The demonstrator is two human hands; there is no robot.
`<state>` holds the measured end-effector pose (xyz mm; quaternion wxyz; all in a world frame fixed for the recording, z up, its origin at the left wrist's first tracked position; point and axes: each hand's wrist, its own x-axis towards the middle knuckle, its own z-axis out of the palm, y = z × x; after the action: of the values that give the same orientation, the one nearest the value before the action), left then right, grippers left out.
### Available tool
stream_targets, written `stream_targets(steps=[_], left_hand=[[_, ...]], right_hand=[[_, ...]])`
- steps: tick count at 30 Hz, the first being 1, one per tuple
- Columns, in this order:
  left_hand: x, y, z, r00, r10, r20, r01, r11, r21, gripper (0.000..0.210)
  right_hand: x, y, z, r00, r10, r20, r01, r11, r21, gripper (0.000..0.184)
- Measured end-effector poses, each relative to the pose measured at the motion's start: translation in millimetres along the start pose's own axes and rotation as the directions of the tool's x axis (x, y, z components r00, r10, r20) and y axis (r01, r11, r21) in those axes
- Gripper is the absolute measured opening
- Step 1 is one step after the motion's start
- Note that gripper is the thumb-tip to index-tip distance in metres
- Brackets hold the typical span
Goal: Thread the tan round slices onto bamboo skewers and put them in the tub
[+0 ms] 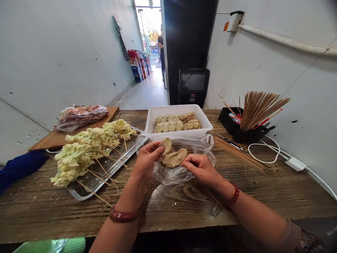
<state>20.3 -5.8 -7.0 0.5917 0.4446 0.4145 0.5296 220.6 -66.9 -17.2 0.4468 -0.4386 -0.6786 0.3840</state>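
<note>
Between the thumb and fingers of my left hand (147,157) is a thin, round beige slice (165,144); its exact kind I cannot make out. My right hand (201,168) pinches a thin wooden skewer (209,192), whose rear end slants down toward the table's front edge. The skewer's tip is close to the slices, but I cannot tell whether it pierces one. Below and between the hands, more beige slices (173,160) lie on a clear plastic bag (168,177). Just behind the bag stands a white plastic tub (181,133) containing skewered beige slices (168,125).
At left, cauliflower skewers (84,147) lie on a metal tray (79,195). Behind them, bagged meat (81,116) rests on a wooden board (39,142). Loose skewers (239,153), a black holder full of sticks (247,135) and a white cable (252,151) are at right.
</note>
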Motion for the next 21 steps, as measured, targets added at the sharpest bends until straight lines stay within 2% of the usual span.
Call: stream_targets(steps=[3, 5, 7, 9, 11, 13, 17, 21], left_hand=[[-3.4, 2.9, 1.3, 0.979, 0.199, -0.046, -0.185, 0.961, 0.206, 0.03], [-5.7, 4.7, 1.7, 0.927, 0.373, -0.037, -0.329, 0.857, 0.396, 0.025], [-6.2, 4.8, 1.0, 0.893, 0.45, -0.01, -0.386, 0.777, 0.497, 0.02], [-4.3, 2.9, -0.8, 0.912, 0.409, -0.025, -0.353, 0.816, 0.457, 0.019], [-1.2, 0.6, -2.8, 0.95, 0.306, -0.064, -0.272, 0.909, 0.316, 0.021], [1.2, -0.4, -4.0, 0.974, 0.213, -0.075, -0.196, 0.963, 0.187, 0.024], [1.4, 2.3, -3.8, 0.99, 0.109, -0.09, -0.103, 0.992, 0.068, 0.028], [0.1, 4.0, -3.8, 0.994, 0.062, -0.086, -0.062, 0.998, 0.003, 0.033]], right_hand=[[-0.5, -1.0, -0.9, 0.998, -0.024, -0.057, 0.023, 0.999, -0.027, 0.022], [-0.3, -1.7, -2.3, 0.993, -0.042, -0.108, 0.037, 0.998, -0.042, 0.021], [0.1, -2.2, -3.4, 0.991, -0.056, -0.123, 0.051, 0.998, -0.042, 0.021], [0.3, -2.2, -3.6, 0.992, -0.066, -0.108, 0.062, 0.997, -0.044, 0.021], [0.2, -1.7, -2.8, 0.994, -0.071, -0.081, 0.067, 0.996, -0.056, 0.021], [0.0, -1.1, -1.6, 0.996, -0.074, -0.053, 0.071, 0.995, -0.067, 0.022], [-0.2, 0.3, 0.4, 0.997, -0.072, -0.029, 0.07, 0.996, -0.057, 0.022], [-0.3, 2.6, 1.9, 0.999, -0.034, 0.003, 0.034, 0.998, -0.06, 0.021]])
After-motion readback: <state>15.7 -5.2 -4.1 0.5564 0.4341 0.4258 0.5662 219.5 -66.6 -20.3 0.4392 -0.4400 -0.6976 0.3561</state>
